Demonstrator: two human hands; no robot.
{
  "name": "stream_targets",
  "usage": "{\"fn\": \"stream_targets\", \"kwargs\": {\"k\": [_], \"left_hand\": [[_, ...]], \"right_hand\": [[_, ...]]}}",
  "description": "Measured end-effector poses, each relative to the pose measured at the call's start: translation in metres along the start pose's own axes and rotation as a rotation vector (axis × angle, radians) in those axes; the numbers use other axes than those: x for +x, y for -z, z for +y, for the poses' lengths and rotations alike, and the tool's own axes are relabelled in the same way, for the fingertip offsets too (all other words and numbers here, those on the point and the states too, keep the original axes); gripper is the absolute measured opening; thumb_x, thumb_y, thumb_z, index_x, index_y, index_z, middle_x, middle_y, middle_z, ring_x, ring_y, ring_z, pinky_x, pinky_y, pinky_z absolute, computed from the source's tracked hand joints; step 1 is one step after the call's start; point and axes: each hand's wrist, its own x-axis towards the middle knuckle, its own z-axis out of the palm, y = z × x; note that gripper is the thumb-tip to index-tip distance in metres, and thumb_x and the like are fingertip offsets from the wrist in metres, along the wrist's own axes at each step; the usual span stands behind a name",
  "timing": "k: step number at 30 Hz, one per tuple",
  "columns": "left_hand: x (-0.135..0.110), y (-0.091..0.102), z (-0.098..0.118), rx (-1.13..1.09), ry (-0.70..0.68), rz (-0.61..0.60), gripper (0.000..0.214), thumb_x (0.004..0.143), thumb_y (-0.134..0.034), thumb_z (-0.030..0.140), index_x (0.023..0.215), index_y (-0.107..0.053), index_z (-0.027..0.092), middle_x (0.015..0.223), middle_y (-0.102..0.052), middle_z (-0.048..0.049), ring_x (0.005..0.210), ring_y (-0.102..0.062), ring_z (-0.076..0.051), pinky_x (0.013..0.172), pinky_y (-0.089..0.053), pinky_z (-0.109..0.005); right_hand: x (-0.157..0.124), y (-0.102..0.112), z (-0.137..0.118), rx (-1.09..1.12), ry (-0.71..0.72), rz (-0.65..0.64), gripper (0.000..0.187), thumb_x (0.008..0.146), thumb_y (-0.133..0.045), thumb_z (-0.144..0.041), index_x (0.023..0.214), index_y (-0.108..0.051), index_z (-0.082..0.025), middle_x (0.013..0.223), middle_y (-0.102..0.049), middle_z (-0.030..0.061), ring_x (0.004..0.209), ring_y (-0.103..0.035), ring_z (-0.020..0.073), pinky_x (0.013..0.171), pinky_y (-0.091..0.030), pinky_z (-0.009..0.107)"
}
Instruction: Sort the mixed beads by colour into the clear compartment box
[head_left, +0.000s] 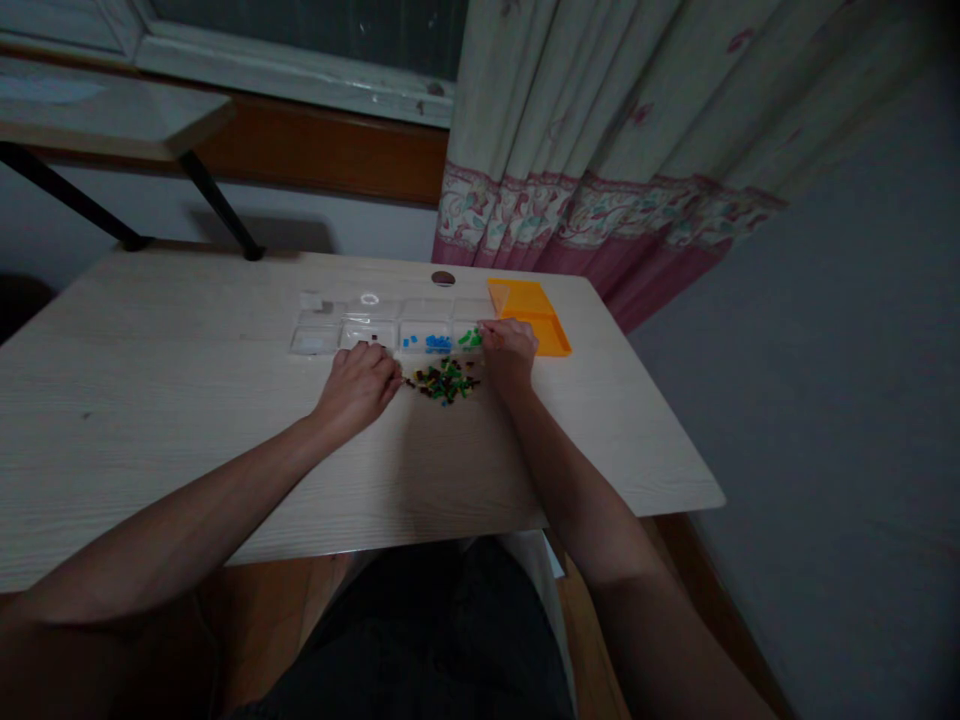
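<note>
Small plastic pieces (446,381), mixed green, dark brown and yellowish, lie in a loose pile on a pale wooden table (187,400), between the person's two hands. Nearest the camera, dark clothing covers the person's lap, and two bare forearms reach forward over the table's front edge.

The left hand (360,385) rests knuckles up at the pile's left edge, fingers curled under; whether they pinch a piece cannot be told. The right hand (510,355) sits at the pile's right edge with its fingers bent and its fingertips drawn together just beside the green pieces (471,338); whether it holds one cannot be told.

Just behind the pile lies a clear plastic sorting tray (330,320) with several compartments. One compartment holds blue pieces (431,343), the one to its right holds the green pieces, and one behind the left hand holds a few dark ones.

An orange tray (536,310) lies touching the clear tray's right end. A round cable hole (443,278) sits near the table's back edge.

Farther off, a shelf on black legs (112,115) stands at the back left, and a cream curtain with a pink floral border (600,200) hangs beside a window sill (300,75).
</note>
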Motion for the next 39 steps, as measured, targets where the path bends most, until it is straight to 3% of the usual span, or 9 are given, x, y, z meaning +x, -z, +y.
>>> {"fn": "stream_targets", "kwargs": {"k": [6, 13, 18, 29, 35, 39], "left_hand": [[0.002, -0.005, -0.001, -0.19, -0.002, 0.048, 0.019, 0.097, -0.056, 0.034, 0.095, -0.068, 0.018, 0.094, -0.062, -0.011, 0.097, -0.055, -0.029, 0.085, -0.044, -0.043], [0.007, -0.011, -0.005, -0.461, 0.049, 0.185, 0.021, 0.098, -0.054, 0.035, 0.086, -0.065, 0.021, 0.083, -0.059, -0.0052, 0.088, -0.056, -0.022, 0.085, -0.048, -0.039], [0.008, -0.011, -0.003, -0.571, 0.095, 0.192, 0.025, 0.099, -0.054, 0.034, 0.079, -0.062, 0.021, 0.08, -0.059, -0.0033, 0.083, -0.056, -0.02, 0.083, -0.048, -0.036], [0.009, -0.012, -0.005, -0.64, 0.081, 0.192, 0.033, 0.1, -0.052, 0.037, 0.074, -0.062, 0.02, 0.078, -0.057, -0.0039, 0.08, -0.056, -0.019, 0.075, -0.047, -0.034], [0.009, -0.012, -0.005, -0.626, 0.058, 0.19, 0.035, 0.102, -0.051, 0.037, 0.074, -0.063, 0.02, 0.076, -0.057, -0.0038, 0.079, -0.056, -0.019, 0.075, -0.047, -0.034], [0.009, -0.01, -0.003, -0.605, 0.06, 0.199, 0.033, 0.102, -0.05, 0.037, 0.076, -0.064, 0.02, 0.077, -0.058, -0.0039, 0.08, -0.056, -0.019, 0.076, -0.047, -0.035]], "right_hand": [[-0.005, 0.005, -0.01, -0.016, 0.101, -0.003, 0.027, 0.101, -0.052, -0.032, 0.107, -0.078, -0.026, 0.106, -0.075, 0.0053, 0.106, -0.058, 0.0233, 0.096, -0.037, 0.038], [-0.024, 0.006, -0.037, 0.106, 0.451, -0.173, 0.022, 0.098, -0.062, -0.043, 0.107, -0.079, -0.032, 0.102, -0.076, 0.002, 0.105, -0.061, 0.0208, 0.103, -0.036, 0.039], [-0.038, 0.003, -0.054, 0.161, 0.622, -0.207, 0.022, 0.096, -0.065, -0.044, 0.109, -0.079, -0.034, 0.101, -0.076, 0.0019, 0.11, -0.059, 0.0217, 0.106, -0.034, 0.04], [-0.044, 0.002, -0.064, 0.194, 0.63, -0.198, 0.017, 0.098, -0.063, -0.038, 0.097, -0.08, -0.033, 0.09, -0.075, 0.0012, 0.098, -0.06, 0.0205, 0.096, -0.04, 0.039], [-0.046, 0.003, -0.067, 0.201, 0.657, -0.178, 0.02, 0.099, -0.061, -0.036, 0.092, -0.079, -0.031, 0.089, -0.076, 0.001, 0.097, -0.061, 0.0201, 0.098, -0.039, 0.039], [-0.037, 0.005, -0.06, 0.158, 0.586, -0.182, 0.02, 0.098, -0.062, -0.037, 0.093, -0.08, -0.031, 0.093, -0.077, 0.0017, 0.102, -0.062, 0.0211, 0.101, -0.038, 0.039]]}}
